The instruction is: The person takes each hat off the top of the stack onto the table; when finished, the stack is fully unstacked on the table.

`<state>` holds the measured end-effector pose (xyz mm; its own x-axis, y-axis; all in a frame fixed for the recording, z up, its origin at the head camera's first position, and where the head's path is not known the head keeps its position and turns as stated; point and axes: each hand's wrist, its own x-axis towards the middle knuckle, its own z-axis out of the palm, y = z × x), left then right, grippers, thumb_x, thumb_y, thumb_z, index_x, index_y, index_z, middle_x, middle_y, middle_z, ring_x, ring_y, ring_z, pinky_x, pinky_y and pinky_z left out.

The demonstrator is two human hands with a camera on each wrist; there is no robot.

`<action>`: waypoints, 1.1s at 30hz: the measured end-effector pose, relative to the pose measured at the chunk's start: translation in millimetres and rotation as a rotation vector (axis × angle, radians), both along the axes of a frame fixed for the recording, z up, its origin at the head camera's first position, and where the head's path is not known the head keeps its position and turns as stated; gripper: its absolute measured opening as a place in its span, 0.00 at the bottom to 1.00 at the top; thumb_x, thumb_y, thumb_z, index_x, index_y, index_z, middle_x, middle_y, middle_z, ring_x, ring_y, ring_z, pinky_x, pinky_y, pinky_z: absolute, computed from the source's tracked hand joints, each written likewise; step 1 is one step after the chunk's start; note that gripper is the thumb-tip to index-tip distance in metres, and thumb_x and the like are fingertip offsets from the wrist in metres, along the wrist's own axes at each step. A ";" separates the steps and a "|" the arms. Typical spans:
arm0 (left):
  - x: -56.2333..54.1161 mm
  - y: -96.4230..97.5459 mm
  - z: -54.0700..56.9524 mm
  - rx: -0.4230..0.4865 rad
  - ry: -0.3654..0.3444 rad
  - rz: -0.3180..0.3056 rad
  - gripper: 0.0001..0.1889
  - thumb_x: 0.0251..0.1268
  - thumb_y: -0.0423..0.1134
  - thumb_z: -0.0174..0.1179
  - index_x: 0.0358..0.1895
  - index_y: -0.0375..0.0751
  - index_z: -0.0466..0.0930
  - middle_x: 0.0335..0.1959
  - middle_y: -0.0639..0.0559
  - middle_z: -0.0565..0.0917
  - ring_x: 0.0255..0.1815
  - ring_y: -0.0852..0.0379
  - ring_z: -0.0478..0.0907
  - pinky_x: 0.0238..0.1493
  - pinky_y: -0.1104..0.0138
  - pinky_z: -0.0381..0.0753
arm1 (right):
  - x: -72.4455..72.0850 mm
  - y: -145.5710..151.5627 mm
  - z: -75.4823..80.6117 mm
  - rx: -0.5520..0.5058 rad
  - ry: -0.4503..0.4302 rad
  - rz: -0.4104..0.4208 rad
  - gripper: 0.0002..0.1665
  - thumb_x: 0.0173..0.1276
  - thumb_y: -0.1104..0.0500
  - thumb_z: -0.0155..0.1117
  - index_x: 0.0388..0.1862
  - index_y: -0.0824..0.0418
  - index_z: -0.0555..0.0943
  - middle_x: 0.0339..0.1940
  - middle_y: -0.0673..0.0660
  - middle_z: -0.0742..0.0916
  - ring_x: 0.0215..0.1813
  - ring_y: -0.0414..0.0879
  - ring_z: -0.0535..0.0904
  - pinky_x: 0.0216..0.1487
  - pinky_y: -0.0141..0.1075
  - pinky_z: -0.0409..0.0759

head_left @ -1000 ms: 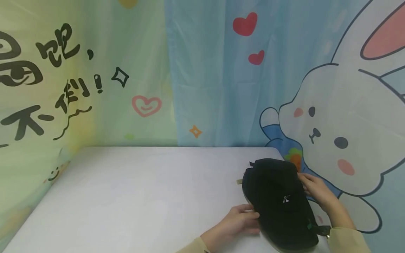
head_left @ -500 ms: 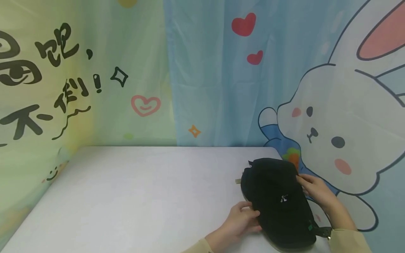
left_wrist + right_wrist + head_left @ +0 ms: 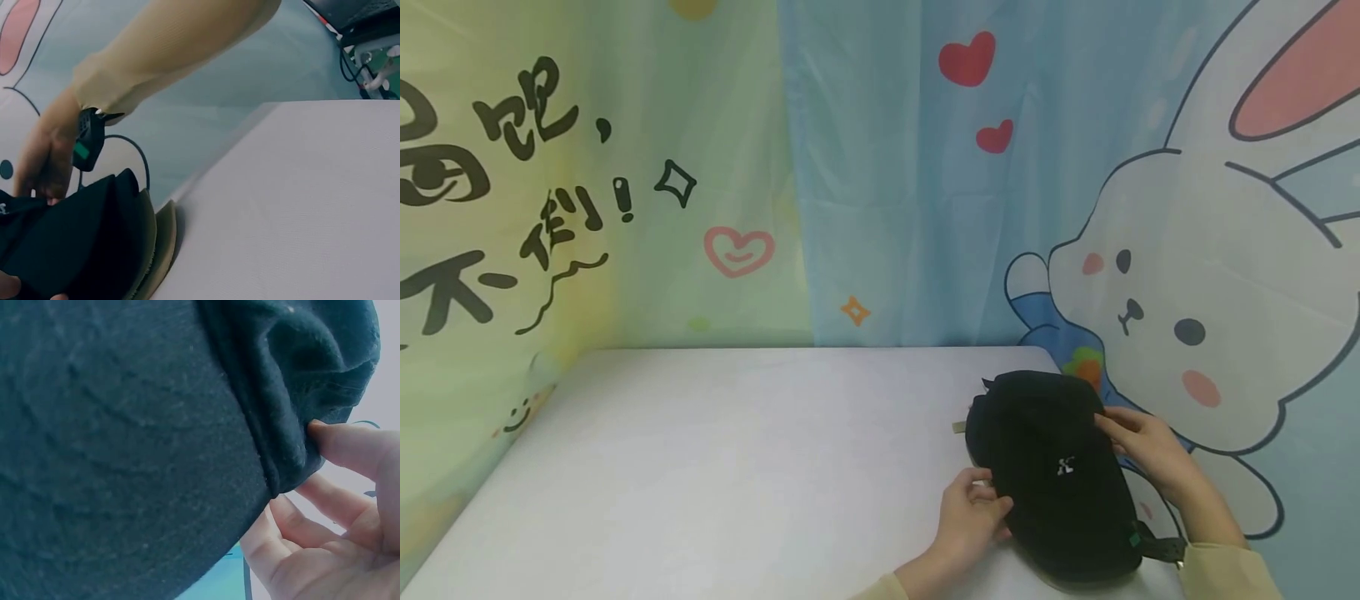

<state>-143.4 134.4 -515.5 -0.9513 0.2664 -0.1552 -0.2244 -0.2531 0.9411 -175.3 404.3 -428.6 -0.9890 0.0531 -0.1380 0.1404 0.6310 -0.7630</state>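
Note:
A black baseball cap (image 3: pixel 1067 508) with a small white logo lies at the right side of the table, brim toward the near edge. In the left wrist view two tan-undersided brims (image 3: pixel 164 237) show one under the other, like stacked caps. My left hand (image 3: pixel 968 518) pinches the left edge, thumb on top and fingers partly hidden beneath. Across from it, my right hand (image 3: pixel 1142 442) holds the right edge between thumb and fingers. In the right wrist view the thumb presses the folded crown cloth (image 3: pixel 312 381), while other fingers reach under the edge.
The white table (image 3: pixel 722 467) stretches left of the cap. Behind it hangs a printed curtain (image 3: pixel 880 192) with a rabbit on the right. A black wrist device (image 3: pixel 1161 546) sits at the right cuff. Dark equipment with cables (image 3: pixel 372 56) stands beyond the table.
The head view has swung slightly right. My left hand has turned more upright, its wrist shifting right, with its fingers more bent at the cap's edge. The right hand keeps its hold.

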 end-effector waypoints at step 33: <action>-31.3 -73.1 59.4 -0.011 0.275 0.114 0.18 0.66 0.31 0.63 0.58 0.47 0.80 0.41 0.48 0.83 0.37 0.53 0.84 0.39 0.65 0.86 | -15.1 -71.6 63.7 0.116 0.273 -0.012 0.45 0.75 0.37 0.52 0.76 0.68 0.59 0.68 0.76 0.70 0.67 0.72 0.65 0.59 0.69 0.67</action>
<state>-174.7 61.3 -456.1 -0.9817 0.1555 0.1102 0.0687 -0.2510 0.9655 -190.5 332.6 -365.0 -0.9879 0.0647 0.1410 -0.0524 0.7160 -0.6962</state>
